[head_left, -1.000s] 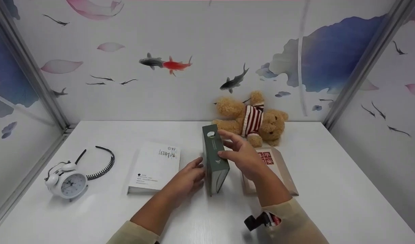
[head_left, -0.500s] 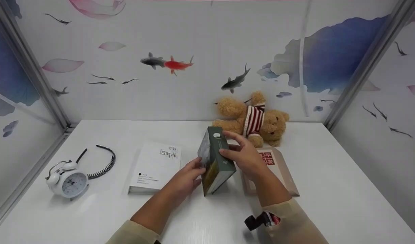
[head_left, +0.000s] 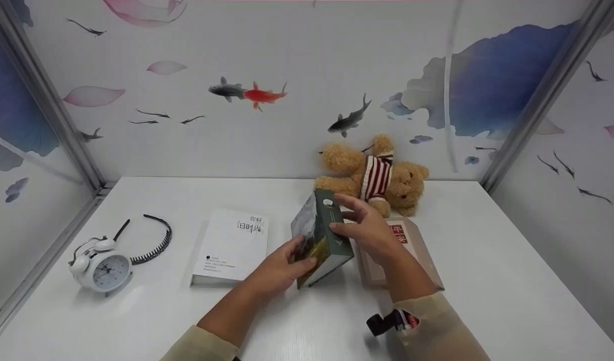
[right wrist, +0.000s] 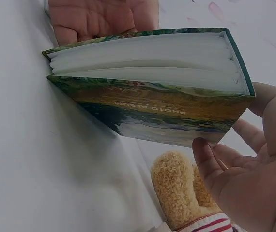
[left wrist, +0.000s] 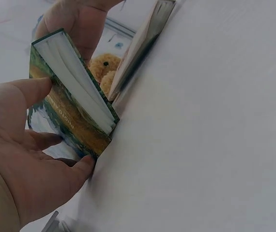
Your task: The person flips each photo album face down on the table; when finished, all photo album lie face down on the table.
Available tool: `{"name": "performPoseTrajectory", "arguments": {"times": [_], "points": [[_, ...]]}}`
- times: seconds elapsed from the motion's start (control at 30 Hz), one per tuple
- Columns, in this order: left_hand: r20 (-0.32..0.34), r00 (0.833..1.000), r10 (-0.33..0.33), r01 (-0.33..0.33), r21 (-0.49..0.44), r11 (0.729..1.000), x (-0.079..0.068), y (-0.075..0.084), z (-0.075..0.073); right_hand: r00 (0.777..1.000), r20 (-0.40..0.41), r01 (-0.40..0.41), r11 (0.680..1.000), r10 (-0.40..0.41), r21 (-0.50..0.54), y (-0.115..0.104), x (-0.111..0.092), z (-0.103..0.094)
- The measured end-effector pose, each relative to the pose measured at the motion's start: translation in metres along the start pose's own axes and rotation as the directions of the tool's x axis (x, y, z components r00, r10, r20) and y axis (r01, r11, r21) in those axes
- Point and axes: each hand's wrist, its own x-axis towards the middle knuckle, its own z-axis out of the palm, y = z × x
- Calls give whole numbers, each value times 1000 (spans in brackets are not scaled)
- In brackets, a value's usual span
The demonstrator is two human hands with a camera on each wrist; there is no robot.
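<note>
A thick photo album (head_left: 329,250) with a green spine and a painted landscape cover stands on edge, its spine tilted to the right. My left hand (head_left: 276,265) lies against its left cover, and in the left wrist view the thumb and fingers (left wrist: 84,166) are spread across that cover. My right hand (head_left: 369,233) holds the spine side, thumb on the spine and fingers reaching to the other cover. In the right wrist view, fingertips (right wrist: 203,145) touch the cover's corner below the words PHOTO ALBUM, and white page edges show between the covers.
A white book (head_left: 231,250) lies left of the album, with a white alarm clock (head_left: 104,268) and a black headband (head_left: 159,245) farther left. A beige book (head_left: 417,255) lies under the right forearm. Against the back wall lies a teddy bear (head_left: 377,175) in a striped sweater.
The album has turned and tilted, its spine swinging right so the left cover now shows. My left hand came from beside it onto that cover; the right hand moved slightly right with the spine.
</note>
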Motion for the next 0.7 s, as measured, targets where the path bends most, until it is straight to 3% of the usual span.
{"name": "performPoseTrajectory", "arguments": {"times": [0.1,0.23,0.43,0.7], "points": [[-22,999,31,-27,154,988,2,0,1,1000,-20,1,998,-3,-67,2,0,-4],[-22,999,47,-37,331,943,2,1,1,999,-42,-25,991,20,-129,6,2,-9],[-31,999,19,-5,399,917,1,3,4,998,-48,-45,983,38,-177,10,4,-14],[-90,996,27,21,495,869,1,4,3,997,-39,-79,982,73,-171,21,7,-12]]}}
